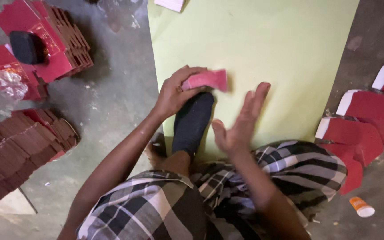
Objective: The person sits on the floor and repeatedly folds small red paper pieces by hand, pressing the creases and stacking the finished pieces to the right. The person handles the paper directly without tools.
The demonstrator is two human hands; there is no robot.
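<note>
My left hand [176, 91] grips a small pink-red card piece [207, 80] and holds it over a large pale green sheet [267, 40] spread on the floor. Just to the right, my right hand [242, 122] hovers flat with its fingers spread and nothing in it. Below the card lies my foot in a dark sock [192, 122], resting on the sheet's near edge. A checked cloth [290, 169] covers my lap.
Stacks of folded red cards [54, 40] lie at the upper left, with a black object [26, 46] on top. Brown-red stacks [18, 149] fan out at the left. Red and white card pieces [365, 129] lie at the right, beside a small orange-capped tube [361, 206].
</note>
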